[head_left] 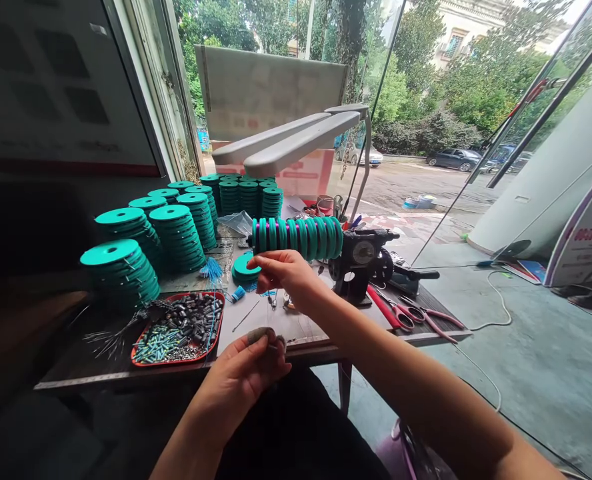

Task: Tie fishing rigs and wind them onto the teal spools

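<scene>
My left hand [249, 367] is low in front of the table edge, its fingers curled together. Grey coverings show on its fingertips, and whatever it pinches is too small to make out. Above it, my right hand [289, 275] has thumb and forefinger pressed together just below a row of green spools [296, 238] on a black hand-cranked winder [361, 257]. Any thread in that pinch cannot be seen. Behind the right fingertips a flat green spool [242, 268] lies on the table. A thin metal needle-like rod [246, 316] rests between the hands and the tray.
An orange-rimmed tray [135, 360] of dark sinkers and small blue-green parts stands left. Stacked green spools [111, 253] fill the table's back left. A white lamp [306, 140] arches overhead. Red-handled scissors [401, 317] and pliers [443, 323] lie right. Blue thread [211, 269] hangs near the tray.
</scene>
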`<action>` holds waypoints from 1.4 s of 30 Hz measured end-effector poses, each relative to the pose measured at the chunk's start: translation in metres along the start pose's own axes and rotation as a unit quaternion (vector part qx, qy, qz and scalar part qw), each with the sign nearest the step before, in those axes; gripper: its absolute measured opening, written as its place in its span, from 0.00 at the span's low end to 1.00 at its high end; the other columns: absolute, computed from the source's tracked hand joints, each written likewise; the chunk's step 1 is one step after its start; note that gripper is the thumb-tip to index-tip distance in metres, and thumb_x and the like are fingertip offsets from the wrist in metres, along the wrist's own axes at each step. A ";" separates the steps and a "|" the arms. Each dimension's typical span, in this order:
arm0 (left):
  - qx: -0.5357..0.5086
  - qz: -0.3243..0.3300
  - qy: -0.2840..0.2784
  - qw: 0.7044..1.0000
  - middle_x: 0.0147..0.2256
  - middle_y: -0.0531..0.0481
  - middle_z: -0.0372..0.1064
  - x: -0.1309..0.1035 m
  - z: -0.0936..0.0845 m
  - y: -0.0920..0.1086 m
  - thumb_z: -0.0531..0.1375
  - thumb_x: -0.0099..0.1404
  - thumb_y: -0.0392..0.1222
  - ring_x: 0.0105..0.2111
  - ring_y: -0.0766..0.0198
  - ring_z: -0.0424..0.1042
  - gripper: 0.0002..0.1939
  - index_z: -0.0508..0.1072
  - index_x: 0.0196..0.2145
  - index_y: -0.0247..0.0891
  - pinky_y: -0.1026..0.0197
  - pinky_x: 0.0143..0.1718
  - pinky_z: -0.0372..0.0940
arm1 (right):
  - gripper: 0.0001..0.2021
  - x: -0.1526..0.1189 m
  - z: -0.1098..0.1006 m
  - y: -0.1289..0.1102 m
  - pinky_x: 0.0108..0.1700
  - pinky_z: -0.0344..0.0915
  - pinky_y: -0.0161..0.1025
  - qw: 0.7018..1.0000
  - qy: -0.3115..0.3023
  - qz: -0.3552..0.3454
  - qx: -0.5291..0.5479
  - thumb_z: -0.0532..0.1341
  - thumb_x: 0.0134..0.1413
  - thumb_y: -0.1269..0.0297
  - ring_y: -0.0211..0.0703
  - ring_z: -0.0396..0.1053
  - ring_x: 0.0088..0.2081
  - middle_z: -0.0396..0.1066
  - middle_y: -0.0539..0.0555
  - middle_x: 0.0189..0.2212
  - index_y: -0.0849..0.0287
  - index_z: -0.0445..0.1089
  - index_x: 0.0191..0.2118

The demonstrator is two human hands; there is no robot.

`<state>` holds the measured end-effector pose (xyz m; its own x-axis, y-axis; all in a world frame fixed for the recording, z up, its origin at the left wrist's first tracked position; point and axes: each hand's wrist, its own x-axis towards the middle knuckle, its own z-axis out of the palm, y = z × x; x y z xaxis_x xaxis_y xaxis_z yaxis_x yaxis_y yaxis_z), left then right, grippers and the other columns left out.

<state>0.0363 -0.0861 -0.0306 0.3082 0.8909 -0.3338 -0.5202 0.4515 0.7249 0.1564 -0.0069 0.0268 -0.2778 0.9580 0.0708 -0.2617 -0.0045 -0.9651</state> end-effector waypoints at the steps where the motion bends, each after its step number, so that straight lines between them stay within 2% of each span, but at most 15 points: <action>1: 0.000 -0.001 0.002 1.000 0.24 0.47 0.72 0.000 0.000 0.000 0.64 0.50 0.32 0.24 0.66 0.70 0.04 0.74 0.27 0.30 0.62 0.31 0.69 | 0.08 0.000 0.000 0.000 0.26 0.60 0.33 1.000 0.000 0.000 0.000 0.58 0.49 0.67 0.30 0.60 0.15 0.59 0.43 0.09 0.64 0.69 0.24; 6: 0.003 -0.004 0.016 1.000 0.24 0.46 0.73 0.001 -0.001 -0.002 0.64 0.50 0.33 0.23 0.67 0.70 0.04 0.75 0.27 0.30 0.63 0.28 0.69 | 0.08 0.001 0.001 -0.001 0.26 0.60 0.33 1.000 0.000 0.003 -0.009 0.57 0.50 0.67 0.30 0.60 0.16 0.60 0.44 0.10 0.64 0.69 0.25; 10: 0.003 -0.004 0.038 0.999 0.26 0.45 0.74 0.000 -0.003 -0.003 0.64 0.51 0.34 0.23 0.67 0.71 0.06 0.76 0.30 0.31 0.62 0.30 0.69 | 0.08 -0.005 -0.008 0.003 0.27 0.60 0.32 0.997 -0.042 0.002 -0.058 0.59 0.48 0.64 0.33 0.65 0.24 0.66 0.48 0.19 0.63 0.71 0.30; 15: 0.011 -0.002 0.050 0.999 0.27 0.45 0.75 -0.003 -0.006 -0.004 0.63 0.52 0.30 0.25 0.65 0.73 0.06 0.76 0.31 0.30 0.61 0.32 0.70 | 0.07 -0.027 -0.021 0.013 0.28 0.59 0.31 0.958 -0.170 0.010 -0.229 0.60 0.47 0.65 0.35 0.64 0.29 0.69 0.50 0.26 0.62 0.72 0.31; 19: 0.020 -0.002 0.060 0.998 0.28 0.45 0.75 -0.005 -0.008 -0.004 0.60 0.55 0.29 0.29 0.63 0.74 0.06 0.75 0.32 0.31 0.58 0.36 0.70 | 0.04 -0.038 -0.023 0.016 0.33 0.59 0.33 0.938 -0.185 -0.015 -0.294 0.60 0.47 0.69 0.36 0.64 0.29 0.69 0.49 0.24 0.63 0.72 0.27; 25: 0.017 -0.007 0.096 0.995 0.29 0.44 0.76 -0.014 -0.010 -0.009 0.58 0.57 0.28 0.31 0.62 0.74 0.06 0.75 0.31 0.32 0.58 0.36 0.71 | 0.07 -0.041 -0.023 0.025 0.30 0.59 0.33 0.952 -0.175 0.010 -0.251 0.59 0.48 0.65 0.34 0.62 0.26 0.67 0.50 0.25 0.63 0.71 0.29; 42: 0.017 -0.014 0.102 0.995 0.32 0.44 0.76 -0.021 -0.011 -0.013 0.57 0.58 0.29 0.33 0.61 0.74 0.07 0.74 0.34 0.33 0.56 0.36 0.71 | 0.11 -0.054 -0.025 0.046 0.30 0.59 0.32 0.969 -0.186 0.090 -0.133 0.62 0.46 0.60 0.33 0.62 0.26 0.64 0.48 0.24 0.64 0.68 0.31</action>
<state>0.0282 -0.1101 -0.0398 0.1529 0.8712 -0.4664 -0.4853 0.4774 0.7326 0.1826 -0.0515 -0.0282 -0.6234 0.7790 -0.0666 0.0556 -0.0408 -0.9976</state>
